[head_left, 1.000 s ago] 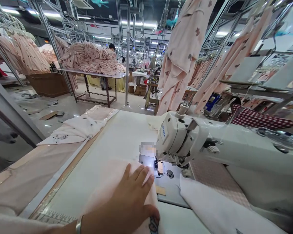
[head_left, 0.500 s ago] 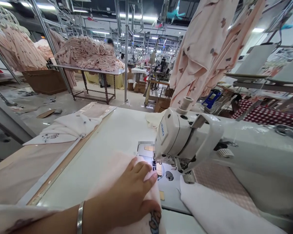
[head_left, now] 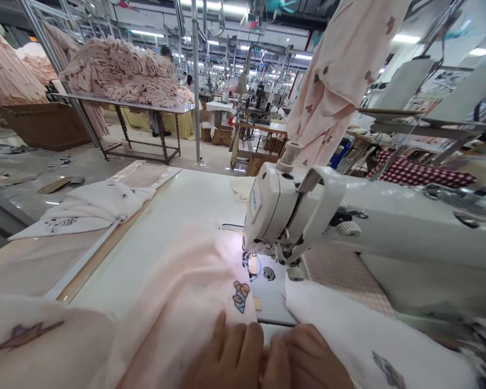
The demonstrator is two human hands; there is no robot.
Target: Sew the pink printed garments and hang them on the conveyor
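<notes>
A pale pink fabric (head_left: 186,302) with a small bear print (head_left: 241,296) lies across the white sewing table (head_left: 194,200), its far edge reaching the presser foot (head_left: 249,260) of the white sewing machine (head_left: 291,208). My left hand (head_left: 229,354) rests flat on the near end of this fabric, fingers stretched forward. My right hand (head_left: 311,359) sits right beside it at the fabric's right edge, fingers curled in toward the left hand and pinching the cloth. Both wrists are cut off by the bottom of the view.
A white printed piece (head_left: 372,346) lies to the right under the machine arm. Folded white pieces (head_left: 85,208) sit at the table's left. Pink garments (head_left: 340,70) hang overhead. A metal table (head_left: 121,102) piled with pink garments stands beyond, with people working farther back.
My left hand has drawn back from beside the needle to the near edge. The pink fabric now reaches under the presser foot with the bear print uncovered. My right hand has come into view.
</notes>
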